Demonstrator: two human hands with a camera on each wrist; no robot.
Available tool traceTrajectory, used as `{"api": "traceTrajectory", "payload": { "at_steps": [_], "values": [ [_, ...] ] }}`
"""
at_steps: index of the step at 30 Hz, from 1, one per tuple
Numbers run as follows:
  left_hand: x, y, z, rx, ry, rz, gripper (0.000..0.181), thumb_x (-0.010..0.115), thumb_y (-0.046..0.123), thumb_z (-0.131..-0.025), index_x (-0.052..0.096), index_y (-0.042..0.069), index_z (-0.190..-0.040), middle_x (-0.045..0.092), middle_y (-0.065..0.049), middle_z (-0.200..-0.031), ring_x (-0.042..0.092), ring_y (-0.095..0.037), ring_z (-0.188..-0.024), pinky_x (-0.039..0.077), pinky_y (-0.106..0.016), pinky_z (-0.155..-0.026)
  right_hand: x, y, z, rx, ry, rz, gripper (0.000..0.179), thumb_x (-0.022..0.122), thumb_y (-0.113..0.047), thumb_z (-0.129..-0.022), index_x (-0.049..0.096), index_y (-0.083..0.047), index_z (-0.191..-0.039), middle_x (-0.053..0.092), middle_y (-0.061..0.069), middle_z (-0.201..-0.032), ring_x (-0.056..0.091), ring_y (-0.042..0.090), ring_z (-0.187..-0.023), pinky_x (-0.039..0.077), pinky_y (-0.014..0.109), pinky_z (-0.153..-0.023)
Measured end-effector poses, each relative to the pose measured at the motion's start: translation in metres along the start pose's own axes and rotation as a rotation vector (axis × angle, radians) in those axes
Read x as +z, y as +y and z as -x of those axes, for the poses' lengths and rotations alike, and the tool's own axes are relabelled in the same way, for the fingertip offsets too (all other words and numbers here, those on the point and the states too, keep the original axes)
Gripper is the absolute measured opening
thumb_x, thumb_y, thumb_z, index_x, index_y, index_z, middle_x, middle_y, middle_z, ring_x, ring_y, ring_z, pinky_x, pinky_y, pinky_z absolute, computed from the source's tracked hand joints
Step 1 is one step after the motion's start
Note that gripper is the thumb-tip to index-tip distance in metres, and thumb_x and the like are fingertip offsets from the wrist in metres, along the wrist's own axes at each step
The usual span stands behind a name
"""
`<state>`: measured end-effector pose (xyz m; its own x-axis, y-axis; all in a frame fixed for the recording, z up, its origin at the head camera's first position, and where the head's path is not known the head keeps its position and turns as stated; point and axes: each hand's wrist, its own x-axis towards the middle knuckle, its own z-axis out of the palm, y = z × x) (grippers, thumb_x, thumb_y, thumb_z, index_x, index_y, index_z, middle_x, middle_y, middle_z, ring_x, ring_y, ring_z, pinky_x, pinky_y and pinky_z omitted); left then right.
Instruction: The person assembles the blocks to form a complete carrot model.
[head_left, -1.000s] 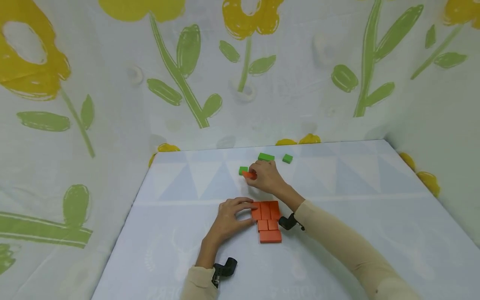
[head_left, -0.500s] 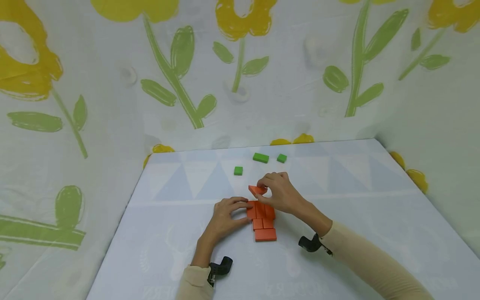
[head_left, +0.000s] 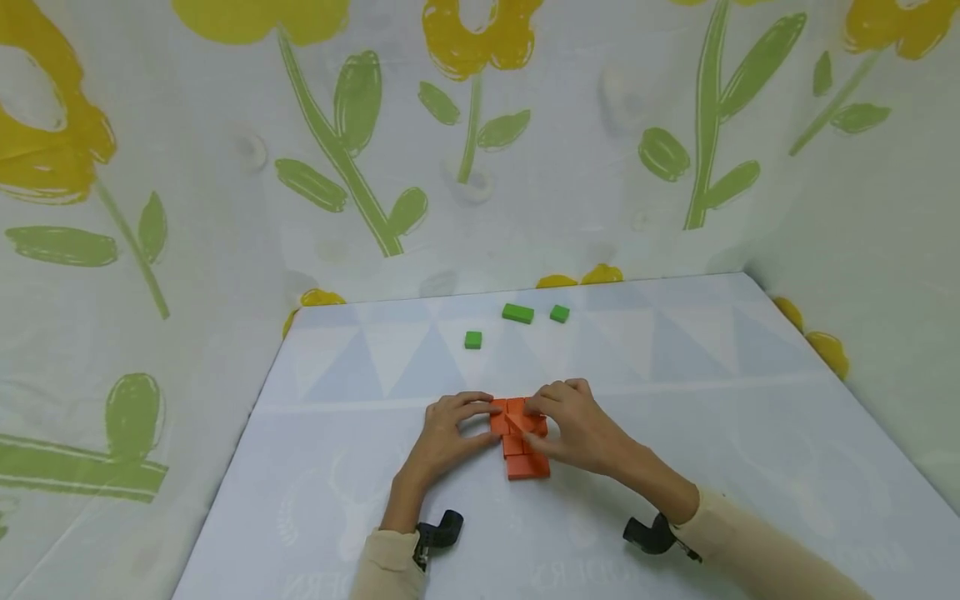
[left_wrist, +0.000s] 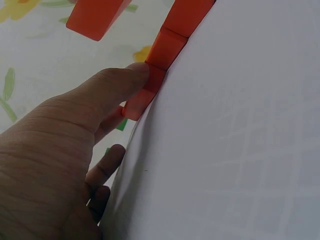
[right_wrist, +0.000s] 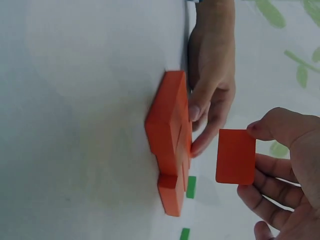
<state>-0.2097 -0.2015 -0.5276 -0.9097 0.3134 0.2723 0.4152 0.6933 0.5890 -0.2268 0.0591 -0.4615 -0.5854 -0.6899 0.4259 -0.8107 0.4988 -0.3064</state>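
Over a flat arrangement of orange-red wooden blocks [head_left: 528, 467], my right hand [head_left: 581, 425] pinches one more orange-red block [right_wrist: 236, 156] between thumb and fingers. In the right wrist view this block shows a rectangular face and is apart from the arrangement. My left hand [head_left: 447, 429] lies at the arrangement's left side. Its thumb [left_wrist: 134, 75] touches the blocks' side in the left wrist view, with a fingertip at their far end. Part of the arrangement is hidden under the right fingers in the head view.
Behind the arrangement lie a longer green block [head_left: 518, 313] and two small green blocks, one at right [head_left: 559, 313] and one nearer at left [head_left: 473, 340]. The pale patterned table [head_left: 360, 467] ends against flower-printed cloth walls [head_left: 570, 192].
My right hand has carried the orange-red block from beside the green blocks back toward me, over the arrangement. The left hand stays at the arrangement's left side. The head view has shifted slightly.
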Motion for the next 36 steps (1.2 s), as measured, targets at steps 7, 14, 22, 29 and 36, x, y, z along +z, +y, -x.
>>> {"api": "traceTrajectory", "payload": {
  "at_steps": [7, 14, 22, 29, 36],
  "values": [
    [0.001, -0.001, 0.000, 0.017, 0.017, -0.001, 0.038, 0.077, 0.041, -0.088, 0.071, 0.030, -0.124, 0.059, 0.011, -0.134, 0.051, -0.018, -0.121, 0.030, -0.050, -0.100, 0.001, -0.008, 0.021, -0.040, 0.020, -0.006, 0.023, 0.083, -0.025, -0.079, 0.071, -0.017, -0.097, 0.064, -0.009, -0.092, 0.058, 0.011, -0.095, 0.038, 0.045, -0.090],
    [0.000, 0.000, -0.001, 0.030, 0.029, -0.004, 0.038, 0.077, 0.039, -0.088, 0.071, 0.029, -0.123, 0.059, 0.009, -0.134, 0.052, -0.020, -0.120, 0.031, -0.052, -0.098, 0.005, -0.011, 0.037, -0.070, 0.029, -0.009, 0.025, 0.083, -0.026, -0.078, 0.070, -0.018, -0.097, 0.064, -0.010, -0.094, 0.057, 0.009, -0.093, 0.038, 0.045, -0.089],
    [-0.002, 0.000, 0.000, 0.017, 0.012, 0.009, 0.039, 0.079, 0.036, -0.087, 0.071, 0.027, -0.124, 0.060, 0.006, -0.134, 0.051, -0.022, -0.121, 0.030, -0.053, -0.099, 0.012, -0.018, 0.048, -0.107, 0.034, -0.011, 0.032, 0.086, -0.023, -0.072, 0.069, -0.017, -0.099, 0.064, -0.010, -0.098, 0.057, 0.010, -0.096, 0.039, 0.044, -0.089],
    [-0.001, -0.002, 0.000, 0.018, 0.014, -0.003, 0.039, 0.078, 0.038, -0.087, 0.071, 0.027, -0.124, 0.060, 0.007, -0.134, 0.052, -0.021, -0.120, 0.031, -0.052, -0.099, 0.018, -0.025, 0.048, -0.135, 0.026, -0.009, 0.030, 0.085, -0.023, -0.073, 0.068, -0.018, -0.097, 0.062, -0.011, -0.096, 0.055, 0.009, -0.093, 0.038, 0.042, -0.089],
    [-0.001, 0.001, 0.000, 0.030, 0.026, 0.008, 0.040, 0.079, 0.038, -0.086, 0.071, 0.027, -0.123, 0.060, 0.006, -0.133, 0.052, -0.021, -0.120, 0.031, -0.053, -0.099, 0.022, -0.026, 0.050, -0.140, 0.015, 0.008, 0.029, 0.083, -0.021, -0.073, 0.066, -0.018, -0.097, 0.060, -0.011, -0.094, 0.054, 0.009, -0.090, 0.038, 0.042, -0.088]
  ]
}}
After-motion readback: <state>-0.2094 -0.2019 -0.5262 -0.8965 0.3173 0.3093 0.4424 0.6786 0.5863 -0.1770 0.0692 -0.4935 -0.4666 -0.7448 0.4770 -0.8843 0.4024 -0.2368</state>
